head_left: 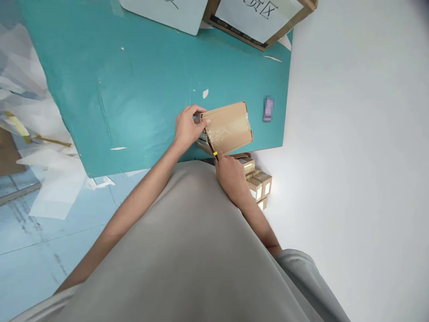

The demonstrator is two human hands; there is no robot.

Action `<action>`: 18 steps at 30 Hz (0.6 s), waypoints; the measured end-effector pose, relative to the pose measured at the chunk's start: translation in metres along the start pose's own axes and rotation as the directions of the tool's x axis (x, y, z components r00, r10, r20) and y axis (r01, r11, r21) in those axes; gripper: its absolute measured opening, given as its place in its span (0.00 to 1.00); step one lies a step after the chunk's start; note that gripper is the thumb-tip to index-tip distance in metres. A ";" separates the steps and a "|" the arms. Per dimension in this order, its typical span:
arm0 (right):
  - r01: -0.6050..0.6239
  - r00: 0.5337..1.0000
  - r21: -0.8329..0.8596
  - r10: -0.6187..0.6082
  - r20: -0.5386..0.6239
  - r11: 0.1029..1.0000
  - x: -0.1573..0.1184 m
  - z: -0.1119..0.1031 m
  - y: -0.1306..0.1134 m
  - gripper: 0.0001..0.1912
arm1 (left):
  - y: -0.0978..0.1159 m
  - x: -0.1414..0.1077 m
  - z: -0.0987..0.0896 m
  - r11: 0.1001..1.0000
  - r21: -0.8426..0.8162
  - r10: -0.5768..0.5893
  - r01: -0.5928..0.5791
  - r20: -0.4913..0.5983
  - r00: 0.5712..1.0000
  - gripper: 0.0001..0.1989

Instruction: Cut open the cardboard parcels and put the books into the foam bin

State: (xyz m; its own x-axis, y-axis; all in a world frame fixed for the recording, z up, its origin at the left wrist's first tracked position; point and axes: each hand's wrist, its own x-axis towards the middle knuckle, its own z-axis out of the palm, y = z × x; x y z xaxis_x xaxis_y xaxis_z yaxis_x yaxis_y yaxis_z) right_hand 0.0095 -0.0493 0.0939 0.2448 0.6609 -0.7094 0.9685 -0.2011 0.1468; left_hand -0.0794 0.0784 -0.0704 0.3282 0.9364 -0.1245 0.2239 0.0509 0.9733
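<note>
A small brown cardboard box with clear tape over its top lies on the teal table, close to the near edge. My left hand grips the box's left end, fingers curled over the top edge. My right hand is at the box's near left corner and is shut on a small yellow-tipped tool, whose tip touches the taped seam. I cannot tell the tool's full shape, as my fingers hide most of it.
Several small cardboard boxes are stacked below the table edge beside my right hand. Two white signs, one in a cardboard frame, lie at the table's far edge. A small blurred purple item lies right of the box. Crumpled white wrapping is piled at left.
</note>
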 end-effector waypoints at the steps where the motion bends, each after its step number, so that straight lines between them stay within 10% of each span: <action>1: 0.007 1.000 0.006 -0.007 0.005 1.000 -0.003 -0.002 0.003 0.25 | 0.000 -0.001 0.000 1.000 0.004 -0.002 0.002 -0.004 1.000 0.15; 8: 0.066 0.977 0.257 -0.010 -0.212 0.964 -0.012 -0.007 0.061 0.25 | -0.003 -0.005 0.002 1.000 -0.007 -0.018 0.018 -0.057 0.998 0.20; 13: 0.028 0.807 0.521 0.288 -0.515 0.853 0.044 0.020 0.134 0.26 | 0.004 -0.009 0.015 0.997 -0.072 -0.035 0.023 -0.175 0.984 0.27; 18: 0.109 0.837 0.621 0.265 -0.478 0.776 0.079 0.049 0.166 0.24 | 0.018 -0.007 0.026 1.000 0.029 0.002 0.005 -0.214 0.977 0.34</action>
State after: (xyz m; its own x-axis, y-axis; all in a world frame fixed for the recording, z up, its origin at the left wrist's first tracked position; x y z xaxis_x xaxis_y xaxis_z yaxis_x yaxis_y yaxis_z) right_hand 0.1878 -0.0661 0.0280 0.4837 0.8458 -0.2253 0.7501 -0.5332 -0.3912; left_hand -0.0541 0.0639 -0.0570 0.1244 0.9891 -0.0785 0.2519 0.0450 0.9667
